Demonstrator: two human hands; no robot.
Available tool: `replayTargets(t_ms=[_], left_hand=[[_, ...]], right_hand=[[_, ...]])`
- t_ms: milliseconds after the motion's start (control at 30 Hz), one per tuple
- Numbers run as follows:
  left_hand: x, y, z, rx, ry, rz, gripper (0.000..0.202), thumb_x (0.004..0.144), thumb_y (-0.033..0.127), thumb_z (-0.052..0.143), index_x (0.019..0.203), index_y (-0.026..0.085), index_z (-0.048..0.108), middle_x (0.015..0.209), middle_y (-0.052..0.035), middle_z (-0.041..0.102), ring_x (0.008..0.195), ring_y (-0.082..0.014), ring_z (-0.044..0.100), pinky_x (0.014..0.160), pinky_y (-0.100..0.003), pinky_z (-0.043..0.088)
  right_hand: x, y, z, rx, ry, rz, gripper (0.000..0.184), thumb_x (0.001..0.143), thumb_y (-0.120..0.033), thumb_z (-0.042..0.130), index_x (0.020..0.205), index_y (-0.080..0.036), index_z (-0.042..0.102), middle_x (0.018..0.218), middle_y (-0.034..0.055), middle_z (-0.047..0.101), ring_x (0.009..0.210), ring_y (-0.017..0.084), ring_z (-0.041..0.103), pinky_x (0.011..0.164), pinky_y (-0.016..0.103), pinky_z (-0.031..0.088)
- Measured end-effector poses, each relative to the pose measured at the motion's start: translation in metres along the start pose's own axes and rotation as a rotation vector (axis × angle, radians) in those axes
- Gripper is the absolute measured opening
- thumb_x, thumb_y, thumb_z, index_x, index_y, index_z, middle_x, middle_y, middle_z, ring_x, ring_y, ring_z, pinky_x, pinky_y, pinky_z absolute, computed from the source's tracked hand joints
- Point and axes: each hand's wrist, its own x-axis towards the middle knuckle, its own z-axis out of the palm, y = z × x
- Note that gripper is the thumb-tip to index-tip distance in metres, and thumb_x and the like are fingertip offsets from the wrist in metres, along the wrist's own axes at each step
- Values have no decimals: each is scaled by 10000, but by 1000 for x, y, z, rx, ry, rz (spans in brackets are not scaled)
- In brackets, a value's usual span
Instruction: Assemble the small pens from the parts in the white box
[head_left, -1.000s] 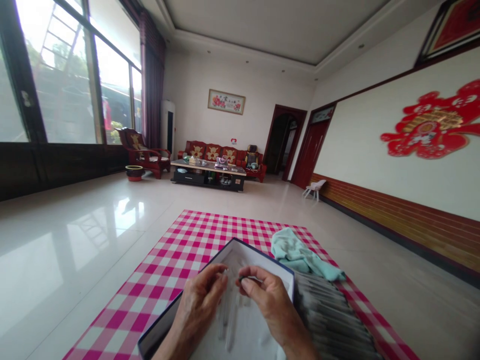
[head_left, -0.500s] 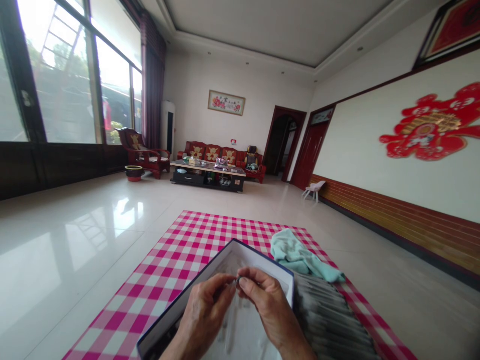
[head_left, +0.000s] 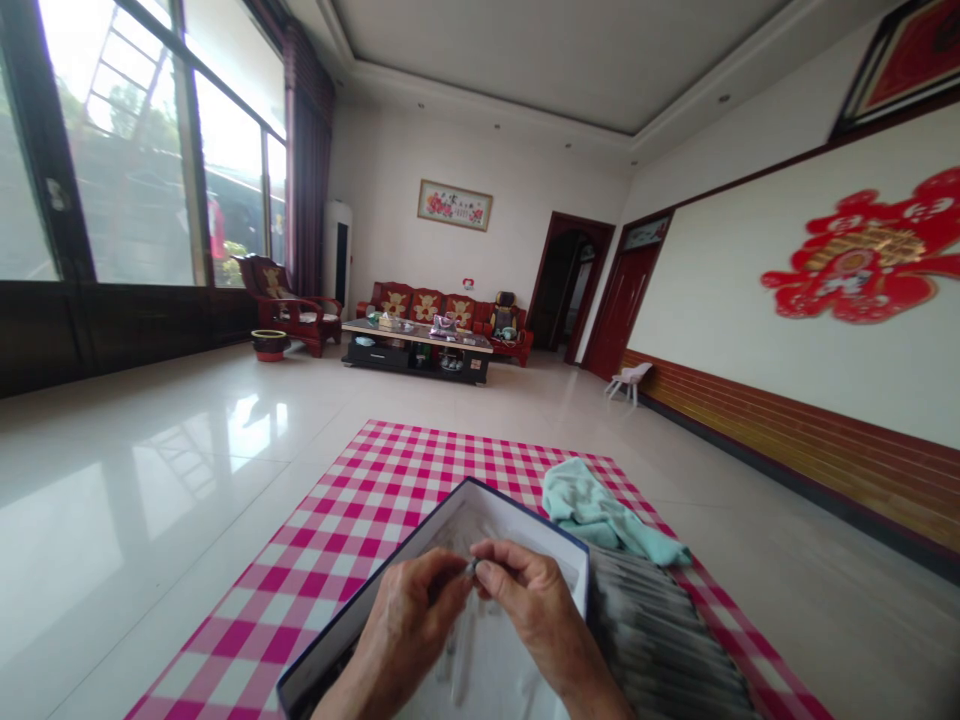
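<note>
My left hand [head_left: 416, 610] and my right hand [head_left: 529, 605] meet above a white box [head_left: 559, 540] with a dark blue rim. Between their fingertips is a small dark piece [head_left: 472, 567], pinched from both sides; its kind is too small to tell. Beneath the hands, inside the box, lie several clear, slender tube-like pieces [head_left: 459, 660], partly hidden by my wrists. Against the box's right side is a row of long, thin dark grey items [head_left: 660, 630], blurred.
A crumpled mint-green cloth [head_left: 600, 510] lies behind the grey items. Everything rests on a pink and white checked tablecloth [head_left: 300, 570]. Farther off stand a low coffee table [head_left: 416, 350], a red wooden sofa [head_left: 397, 302], an armchair [head_left: 289, 310] and a small pale chair [head_left: 628, 380].
My fingers have shifted very slightly around the small dark piece, both hands still pinching it. The box, cloth and grey items stay in place.
</note>
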Motion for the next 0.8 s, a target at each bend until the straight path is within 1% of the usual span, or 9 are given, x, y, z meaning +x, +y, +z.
replayTargets(t_ms=[100, 200, 333, 400, 467, 567, 633, 733, 800], left_hand=[[0, 0, 0, 17, -11, -14, 227, 838, 322, 493, 804, 177, 665, 613, 19, 619, 540, -112, 549, 502, -185, 371], [-1, 4, -2, 72, -9, -21, 216, 822, 307, 506, 759, 179, 667, 582, 23, 601, 527, -113, 527, 495, -191, 351], [-3, 10, -6, 130, -18, 28, 187, 813, 279, 522, 720, 187, 656, 592, 27, 608, 552, -113, 539, 525, -195, 348], [-4, 12, -6, 135, -24, 63, 182, 818, 273, 519, 725, 189, 651, 606, 27, 617, 562, -112, 549, 537, -197, 352], [-4, 12, -5, 151, -11, 86, 181, 822, 267, 514, 727, 190, 647, 612, 24, 617, 561, -113, 548, 542, -201, 353], [-5, 12, -2, 179, 14, 103, 177, 825, 246, 504, 735, 192, 646, 637, 14, 618, 579, -118, 549, 561, -209, 358], [-5, 12, 0, 191, 23, 112, 187, 836, 231, 486, 746, 192, 645, 660, 6, 619, 604, -123, 557, 579, -214, 363], [-5, 12, 1, 217, 35, 121, 200, 846, 220, 478, 717, 188, 628, 649, 7, 600, 598, -121, 551, 575, -215, 356], [-5, 11, 1, 224, 35, 120, 192, 842, 215, 485, 710, 185, 621, 643, 10, 594, 591, -120, 548, 569, -215, 352]], right_hand=[[0, 0, -5, 4, -43, -4, 229, 780, -317, 631, 941, -160, 677, 794, 38, 665, 704, 147, 568, 695, 277, 464], [1, -1, -10, -9, -77, 0, 222, 772, -321, 642, 899, -140, 672, 665, 13, 627, 641, 133, 548, 652, 260, 452], [2, -2, -16, -73, -161, -2, 243, 798, -358, 612, 874, -131, 650, 641, 8, 605, 625, 128, 537, 630, 250, 435], [1, -2, -17, -149, -176, -36, 254, 823, -386, 576, 854, -140, 633, 642, -1, 588, 623, 125, 526, 616, 241, 421], [-1, -3, -15, -277, -141, -112, 251, 848, -397, 534, 808, -159, 604, 646, -14, 558, 625, 122, 509, 600, 231, 403], [-2, -1, -7, -519, -14, -272, 259, 883, -370, 469, 717, -184, 536, 679, -18, 516, 648, 127, 492, 610, 235, 383], [-1, 3, 0, -641, 74, -346, 294, 899, -351, 431, 657, -192, 487, 677, -16, 492, 646, 131, 480, 615, 245, 373], [0, 9, 7, -700, 157, -341, 361, 909, -367, 403, 587, -205, 425, 606, -27, 443, 588, 129, 454, 577, 252, 352], [0, 8, 7, -673, 141, -299, 387, 921, -377, 377, 579, -207, 430, 583, -28, 442, 572, 130, 458, 562, 253, 349]])
